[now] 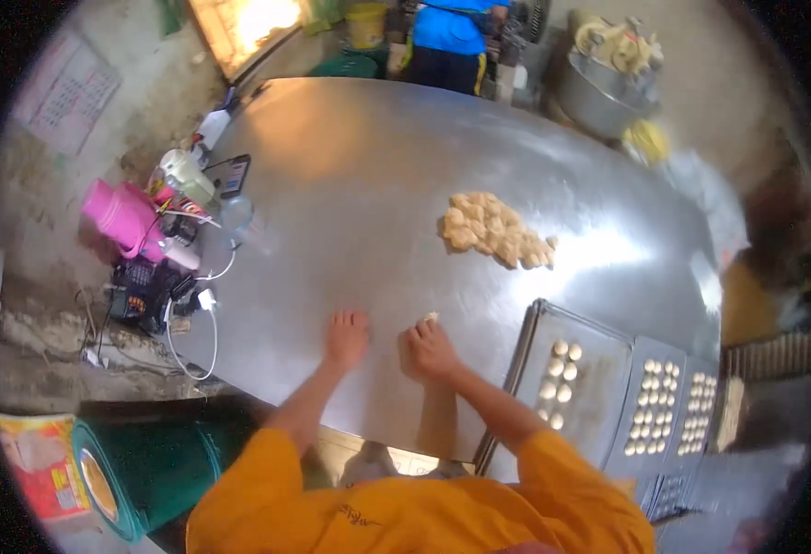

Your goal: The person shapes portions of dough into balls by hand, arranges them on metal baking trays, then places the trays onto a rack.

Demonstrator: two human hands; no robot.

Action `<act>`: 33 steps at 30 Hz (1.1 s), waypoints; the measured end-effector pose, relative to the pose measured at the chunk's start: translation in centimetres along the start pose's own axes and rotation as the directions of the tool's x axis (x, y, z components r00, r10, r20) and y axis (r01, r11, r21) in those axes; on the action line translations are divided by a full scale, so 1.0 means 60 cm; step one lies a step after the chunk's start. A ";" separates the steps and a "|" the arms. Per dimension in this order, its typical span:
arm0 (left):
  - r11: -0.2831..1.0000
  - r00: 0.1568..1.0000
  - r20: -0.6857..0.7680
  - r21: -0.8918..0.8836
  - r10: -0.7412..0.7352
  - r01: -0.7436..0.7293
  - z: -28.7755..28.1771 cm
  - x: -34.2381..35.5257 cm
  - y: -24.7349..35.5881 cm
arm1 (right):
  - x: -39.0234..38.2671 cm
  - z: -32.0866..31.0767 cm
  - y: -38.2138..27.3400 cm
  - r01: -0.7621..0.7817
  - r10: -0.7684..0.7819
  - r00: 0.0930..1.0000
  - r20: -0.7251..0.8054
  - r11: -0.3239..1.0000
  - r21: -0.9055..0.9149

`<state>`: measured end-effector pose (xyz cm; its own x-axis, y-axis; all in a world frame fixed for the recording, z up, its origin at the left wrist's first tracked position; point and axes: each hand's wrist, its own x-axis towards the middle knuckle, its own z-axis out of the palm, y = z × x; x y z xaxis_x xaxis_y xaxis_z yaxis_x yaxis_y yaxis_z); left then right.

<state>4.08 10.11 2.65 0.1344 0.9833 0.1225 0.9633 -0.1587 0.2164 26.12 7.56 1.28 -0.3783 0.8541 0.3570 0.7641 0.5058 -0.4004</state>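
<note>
My left hand (347, 340) is on the metal table with its fingers curled down; whatever it covers, if anything, is hidden. Beside it, my right hand (431, 349) is closed over a small piece of dough (431, 318), whose pale edge shows past the fingertips. Farther off to the right lies a cluster of cut dough pieces (489, 224), touching one another. By my right forearm, a baking tray (599, 392) carries pale round dough balls (555, 367) in two rows along its left part.
More trays with dough balls (652, 406) stand to the right. A pink jug (124, 217), a phone (234, 175) and white cables (212, 337) crowd the table's left edge. A large metal mixing bowl (599, 97) stands at the back right. Another person in blue (449, 32) is beyond the far edge.
</note>
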 end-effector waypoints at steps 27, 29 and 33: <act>0.995 0.979 -0.181 -0.011 0.093 -0.097 0.059 -0.052 -0.040 | -0.034 -0.009 -0.083 0.023 -0.028 0.966 0.257 1.000 0.021; 0.808 0.939 0.211 -0.481 -0.271 0.341 -0.040 0.054 -0.041 | -0.024 -0.030 -0.046 0.042 -0.064 0.958 0.278 0.996 0.085; 0.952 0.973 0.045 -0.204 -0.226 0.230 -0.027 -0.071 -0.163 | -0.125 -0.030 -0.011 -0.158 0.172 0.980 0.105 0.979 -0.133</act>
<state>-6.28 7.34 1.59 -0.0765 0.9967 0.0267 0.9004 0.0575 0.4313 29.40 0.63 0.38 -0.2939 0.9363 0.1924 0.8767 0.3443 -0.3361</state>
